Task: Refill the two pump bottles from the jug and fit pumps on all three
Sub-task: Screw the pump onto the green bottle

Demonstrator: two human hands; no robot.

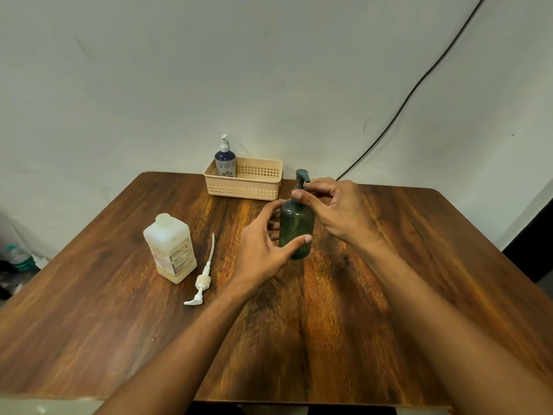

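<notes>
Head: loose pump (201, 277) beside jug (170, 250); floor bottle (18, 258), perhaps water.

place: plain room, kind unclear | cues: wooden table (299, 339), bare wall (209, 70) — loose cable (419, 81)

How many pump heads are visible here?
3: white pump on the blue bottle in the basket, green pump on the green bottle, loose pump beside the jug.

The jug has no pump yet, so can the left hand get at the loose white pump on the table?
Probably yes, once the left hand lets go of the green bottle: the white pump lies in the open just left of it, beside the jug, nothing between.
</notes>
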